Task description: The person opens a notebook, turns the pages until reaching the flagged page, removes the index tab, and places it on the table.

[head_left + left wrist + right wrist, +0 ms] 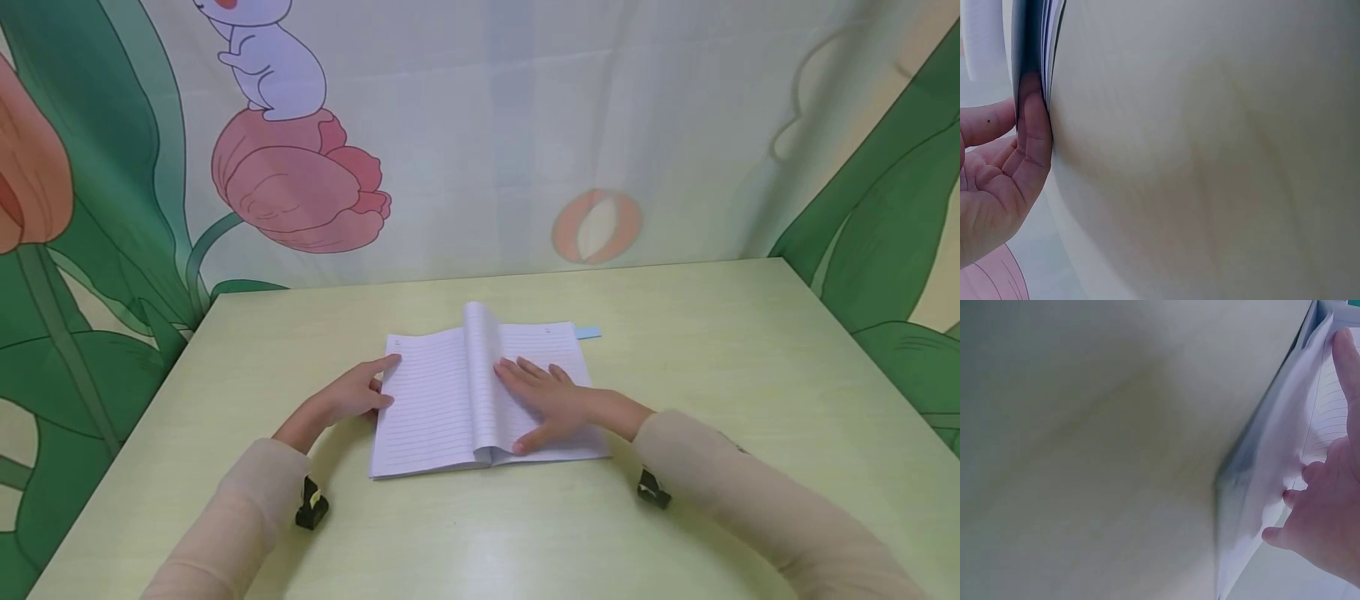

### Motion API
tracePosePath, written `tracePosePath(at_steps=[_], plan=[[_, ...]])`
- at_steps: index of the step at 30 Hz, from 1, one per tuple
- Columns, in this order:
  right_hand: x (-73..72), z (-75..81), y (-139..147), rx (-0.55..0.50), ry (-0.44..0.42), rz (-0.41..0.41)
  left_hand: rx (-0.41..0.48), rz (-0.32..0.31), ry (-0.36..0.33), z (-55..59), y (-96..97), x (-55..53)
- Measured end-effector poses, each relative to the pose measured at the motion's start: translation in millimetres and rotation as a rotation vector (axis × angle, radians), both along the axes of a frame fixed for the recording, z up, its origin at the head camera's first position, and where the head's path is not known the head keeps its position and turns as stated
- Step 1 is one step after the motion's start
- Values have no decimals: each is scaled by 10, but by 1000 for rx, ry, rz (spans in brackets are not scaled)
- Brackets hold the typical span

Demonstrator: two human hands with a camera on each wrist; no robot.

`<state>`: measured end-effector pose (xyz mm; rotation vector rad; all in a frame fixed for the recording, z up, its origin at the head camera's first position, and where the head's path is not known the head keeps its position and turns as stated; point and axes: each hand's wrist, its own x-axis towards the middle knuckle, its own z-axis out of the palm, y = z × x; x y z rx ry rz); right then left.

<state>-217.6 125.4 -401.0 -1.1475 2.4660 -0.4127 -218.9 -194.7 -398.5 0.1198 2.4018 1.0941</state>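
Observation:
A lined notebook (431, 408) lies spread on the table, with a bent page (480, 379) arching up along its middle. At its left edge, my left hand (354, 392) pinches the pages. The left wrist view shows the thumb (988, 124) on one side of the sheets and fingers (1036, 131) tucked in from the other, the fingertips hidden among them. My right hand (551, 408) presses flat on the right-hand page with fingers spread, its fingertips beside the bent page. Seen from the right wrist, the right hand (1329, 512) lies across the lined paper, thumb toward the near edge.
A light blue tab (588, 332) sticks out past the notebook's top right corner. The pale wooden table (480, 542) reaches back to a printed curtain (465, 167) with flowers and leaves. Small black devices (311, 504) are worn at both wrists.

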Motion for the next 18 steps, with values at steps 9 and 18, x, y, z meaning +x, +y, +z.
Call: tracePosePath(at_steps=[9, 18], plan=[[16, 21, -215, 2, -38, 16, -3, -1, -2, -3, -4, 1], [96, 55, -416, 4, -37, 74, 19, -2, -4, -13, -20, -2]])
